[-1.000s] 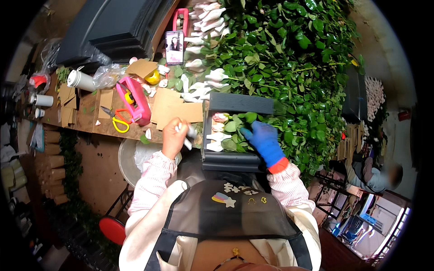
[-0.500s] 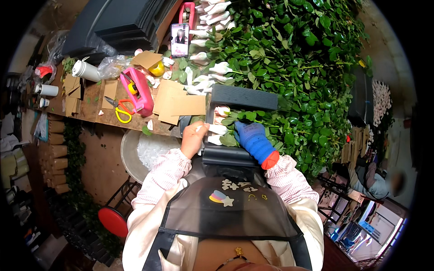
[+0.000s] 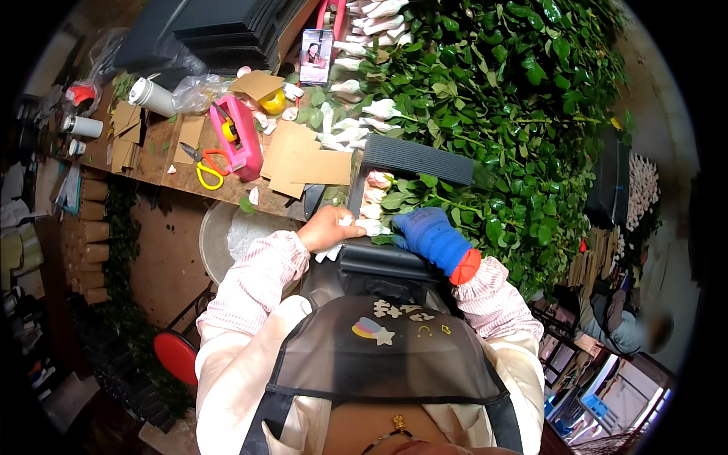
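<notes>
A black ridged frame (image 3: 415,159) holds a row of pink rose heads (image 3: 377,184) with leafy stems running right. My bare left hand (image 3: 326,225) pinches a rosebud in a white sleeve (image 3: 368,226) at the frame's lower left. My right hand (image 3: 428,236), in a blue glove with a red cuff, curls over leafy stems beside that bud; what its fingers hold is hidden. Above the frame lie more sleeved buds (image 3: 379,107). Brown card pieces (image 3: 292,155) lie left of my left hand, near a pink tape dispenser (image 3: 246,152) and scissors (image 3: 208,163).
A phone (image 3: 315,57), dark stacked sheets (image 3: 220,38) and a white tumbler (image 3: 152,96) are on the wooden table (image 3: 174,186). Dense rose foliage (image 3: 516,114) fills the right side. Below are a basin (image 3: 212,243) and red stool (image 3: 176,356). A person (image 3: 622,326) is at far right.
My left hand has moved right to the lower bud at the frame. My gloved hand has shifted down and left from higher among the leaves, its fingers now more curled.
</notes>
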`<control>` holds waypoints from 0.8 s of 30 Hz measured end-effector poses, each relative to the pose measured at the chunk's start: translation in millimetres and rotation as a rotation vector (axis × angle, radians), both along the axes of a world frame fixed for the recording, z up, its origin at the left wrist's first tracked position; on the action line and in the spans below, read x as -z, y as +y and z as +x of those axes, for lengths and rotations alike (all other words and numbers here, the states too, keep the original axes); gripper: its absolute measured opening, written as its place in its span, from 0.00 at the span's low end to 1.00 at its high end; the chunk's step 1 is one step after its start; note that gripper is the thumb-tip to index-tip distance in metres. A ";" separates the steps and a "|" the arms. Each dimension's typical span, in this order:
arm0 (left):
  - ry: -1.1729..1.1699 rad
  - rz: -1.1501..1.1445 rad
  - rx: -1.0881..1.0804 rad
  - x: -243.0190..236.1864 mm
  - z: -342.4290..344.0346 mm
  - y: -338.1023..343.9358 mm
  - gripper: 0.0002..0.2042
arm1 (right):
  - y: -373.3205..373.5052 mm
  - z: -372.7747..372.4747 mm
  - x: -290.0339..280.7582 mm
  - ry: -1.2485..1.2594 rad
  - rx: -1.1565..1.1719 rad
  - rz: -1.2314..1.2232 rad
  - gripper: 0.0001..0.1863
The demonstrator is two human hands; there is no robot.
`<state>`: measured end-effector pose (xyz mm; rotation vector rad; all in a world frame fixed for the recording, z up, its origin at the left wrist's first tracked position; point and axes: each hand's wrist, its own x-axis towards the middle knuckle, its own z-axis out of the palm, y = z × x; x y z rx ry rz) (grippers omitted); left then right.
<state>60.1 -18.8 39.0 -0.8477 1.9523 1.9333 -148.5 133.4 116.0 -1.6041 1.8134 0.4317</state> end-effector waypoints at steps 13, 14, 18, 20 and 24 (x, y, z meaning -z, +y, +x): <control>0.396 0.357 -1.118 -8.4 63.0 -25.6 0.09 | 5.0 4.1 39.8 0.097 -0.066 -0.003 0.16; 0.388 0.006 -0.886 -12.4 84.4 -35.9 0.10 | 3.4 2.4 31.5 0.087 -0.081 -0.044 0.16; -0.350 -0.749 0.141 -5.0 156.6 -41.2 0.08 | -12.9 13.3 -4.6 0.085 -0.049 0.065 0.13; -0.312 -1.160 0.428 -1.0 164.4 -34.2 0.11 | -11.8 15.3 18.2 0.132 -0.047 0.082 0.12; 0.216 -0.539 -0.108 9.8 66.8 -20.8 0.10 | -24.4 19.0 23.4 0.159 -0.237 0.129 0.11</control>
